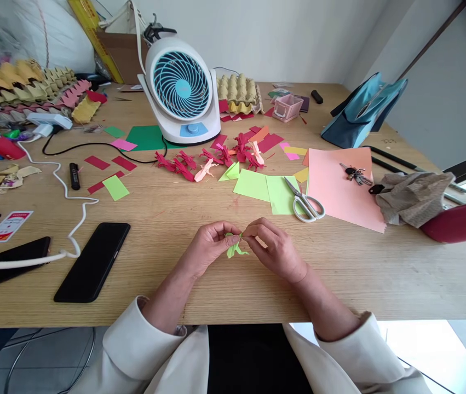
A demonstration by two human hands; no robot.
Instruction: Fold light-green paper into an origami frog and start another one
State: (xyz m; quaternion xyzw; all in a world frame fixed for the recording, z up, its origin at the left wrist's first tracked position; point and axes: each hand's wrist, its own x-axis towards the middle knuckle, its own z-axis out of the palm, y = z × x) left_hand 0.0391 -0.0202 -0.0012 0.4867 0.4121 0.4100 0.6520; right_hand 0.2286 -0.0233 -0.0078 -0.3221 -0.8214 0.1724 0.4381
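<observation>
Both my hands meet above the wooden table near its front edge. My left hand [214,244] is closed, pinching a small folded light-green paper figure [236,249] between thumb and fingers. Thin legs or strips of the figure hang below the fingertips. From the other side, my right hand [272,246] pinches the figure's upper tip, its fingers curled. The exact fold under the fingertips is hidden. Beyond the hands lie light-green paper sheets [252,185] and white-handled scissors [305,203]. Several red and pale-pink folded paper figures [183,164] sit in a cluster, with a folded green piece [230,172] beside them.
A white fan [183,93] stands behind the paper figures. To the right are a pink sheet [335,186] with keys [356,175], a blue bag [362,112] and a red bottle [458,221]. Black phones [93,262] and a white cable [77,230] lie left.
</observation>
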